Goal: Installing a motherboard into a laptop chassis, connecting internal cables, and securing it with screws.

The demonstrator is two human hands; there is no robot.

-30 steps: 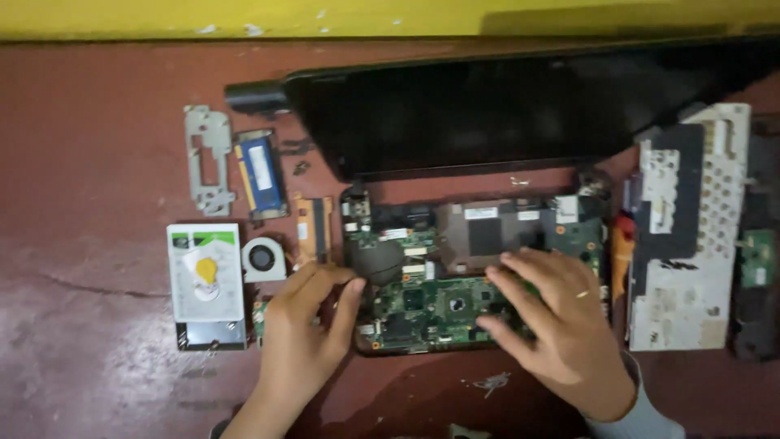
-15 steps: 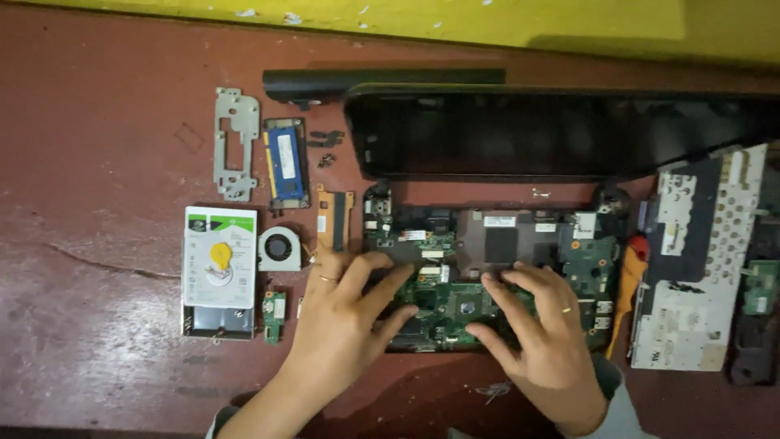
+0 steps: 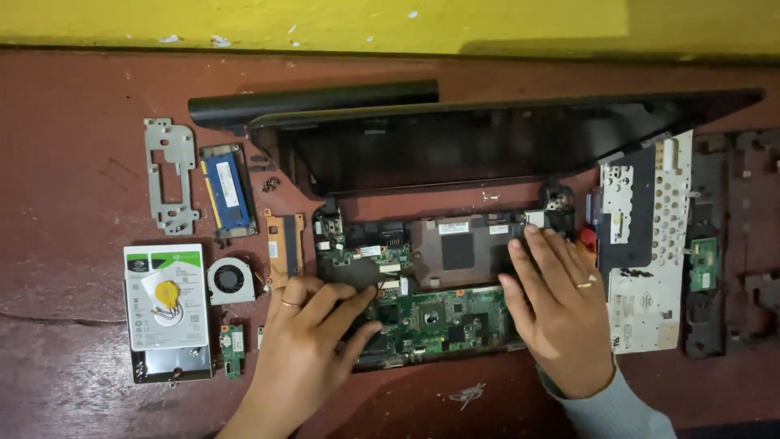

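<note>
Motherboard (image 3: 439, 313) partly under both hands (image 3: 305, 341); right sleeve (image 3: 617, 410) cut off below

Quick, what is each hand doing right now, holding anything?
Left hand: open, fingers spread flat on the left side of the green circuit board, gripping nothing.
Right hand: open, lying flat on the board's right side, gripping nothing.

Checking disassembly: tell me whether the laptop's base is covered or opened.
Opened: the laptop base shows its bare green circuit board.
</note>
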